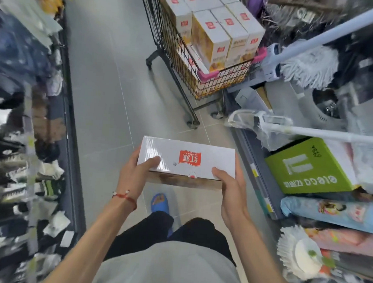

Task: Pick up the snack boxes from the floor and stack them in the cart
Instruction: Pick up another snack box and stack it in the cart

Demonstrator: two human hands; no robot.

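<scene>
A snack box was carried in both hands toward the cart.

Both thumbs lay flat on the box's white top while the other fingers curled under its ends. The left hand and right hand each gripped one end and held it level above the floor. The cart stood ahead, well apart, already packed with upright boxes rising past its wire rim. The step in hand looked like the carry. The next move would probably call for stepping closer, raising the box over the rim and seating it flat on the packed boxes, as little room remained.
</scene>
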